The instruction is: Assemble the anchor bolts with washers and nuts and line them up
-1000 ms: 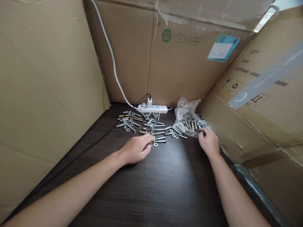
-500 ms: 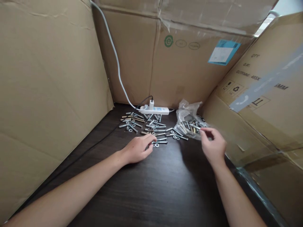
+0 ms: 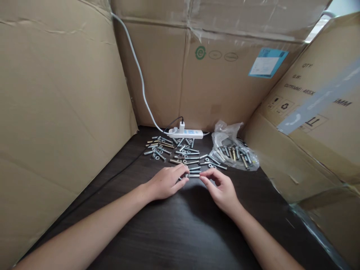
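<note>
A silvery metal bolt (image 3: 194,176) lies level between my two hands, just above the dark table. My right hand (image 3: 221,187) pinches its right end between thumb and forefinger. At the other end, the thumb and fingers of my left hand (image 3: 168,182) close around the bolt's tip, where a small nut or washer partly shows. Just behind the hands are loose bolts and metal sleeves (image 3: 187,153), silver and brassy, with washers (image 3: 157,158) and nuts among them. A clear plastic bag (image 3: 225,131) at the right holds several bolts fitted with sleeves (image 3: 234,153).
Tall cardboard walls stand at the left (image 3: 62,93), the back (image 3: 157,48) and the right (image 3: 317,150) of the dark table (image 3: 168,232). A white power strip (image 3: 197,134) lies along the back. A thin black cable (image 3: 118,168) crosses the table's left side.
My right hand has moved left from the plastic bag, bringing a bolt to my left hand. My left hand has stayed near the same spot, its fingers now around the bolt's end.
</note>
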Demonstrator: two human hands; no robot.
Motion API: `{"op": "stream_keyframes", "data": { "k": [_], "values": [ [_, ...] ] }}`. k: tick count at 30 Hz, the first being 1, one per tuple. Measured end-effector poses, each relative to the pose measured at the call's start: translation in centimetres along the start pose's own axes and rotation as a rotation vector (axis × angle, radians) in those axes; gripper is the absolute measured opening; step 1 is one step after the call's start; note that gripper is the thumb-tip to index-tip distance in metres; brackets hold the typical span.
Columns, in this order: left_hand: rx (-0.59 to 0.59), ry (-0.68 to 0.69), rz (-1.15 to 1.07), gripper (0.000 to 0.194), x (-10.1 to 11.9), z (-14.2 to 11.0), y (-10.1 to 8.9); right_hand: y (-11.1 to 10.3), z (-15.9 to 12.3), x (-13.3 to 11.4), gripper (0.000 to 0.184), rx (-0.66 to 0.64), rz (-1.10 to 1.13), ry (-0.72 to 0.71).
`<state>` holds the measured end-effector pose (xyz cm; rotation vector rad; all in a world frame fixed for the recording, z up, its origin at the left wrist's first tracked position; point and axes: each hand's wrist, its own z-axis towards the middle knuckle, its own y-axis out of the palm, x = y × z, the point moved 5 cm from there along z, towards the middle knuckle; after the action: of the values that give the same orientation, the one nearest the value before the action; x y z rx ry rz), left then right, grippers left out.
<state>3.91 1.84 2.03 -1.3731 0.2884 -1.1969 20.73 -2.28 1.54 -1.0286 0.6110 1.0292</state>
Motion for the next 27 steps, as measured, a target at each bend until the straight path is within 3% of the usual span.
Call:
{"op": "stream_keyframes", "data": {
  "k": [6,12,17,27],
  "values": [
    [0.007,0.043,0.062,0.013,0.1,0.0,0.3,0.8,-0.1,0.1,0.017,-0.171,-0.112,0.01],
    [0.0,0.186,0.085,0.015,1.4,-0.1,0.6,1.7,-0.5,-0.7,0.018,-0.335,-0.136,0.038],
    [0.01,0.22,0.069,0.016,1.7,-0.2,0.7,2.1,-0.7,-0.7,0.015,-0.348,-0.065,0.065],
    [-0.006,0.162,0.044,0.017,1.5,-0.3,0.8,2.0,-0.8,-0.6,0.011,-0.307,-0.104,0.038]
  ]
}}
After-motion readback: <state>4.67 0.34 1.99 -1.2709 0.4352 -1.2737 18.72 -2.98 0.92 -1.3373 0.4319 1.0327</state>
